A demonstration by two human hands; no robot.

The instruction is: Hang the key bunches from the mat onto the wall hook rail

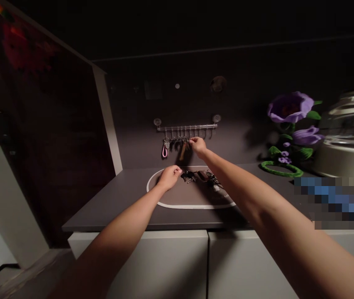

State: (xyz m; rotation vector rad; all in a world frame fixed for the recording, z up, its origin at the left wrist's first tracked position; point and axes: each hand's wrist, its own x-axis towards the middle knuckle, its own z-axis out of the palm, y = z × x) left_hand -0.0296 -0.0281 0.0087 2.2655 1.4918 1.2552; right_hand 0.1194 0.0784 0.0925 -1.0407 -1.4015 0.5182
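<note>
A metal hook rail (186, 127) is fixed to the dark back wall, with several key bunches (177, 144) and a pink loop (164, 151) hanging from it. My right hand (198, 146) is raised to the rail, fingers pinched on a hanging key with a brown tag (182, 152). My left hand (169, 176) hovers lower, fingers curled closed over the oval grey tray (192, 203), just left of a pile of dark keys (200, 176) lying in it. What the left hand holds, if anything, I cannot make out.
The tray lies on a dark countertop (117, 199) above white cabinet doors (177, 261). Purple fabric flowers with a green ring base (289, 133) stand at right, beside a lidded metal pot (347, 133). A dark door (40, 124) fills the left.
</note>
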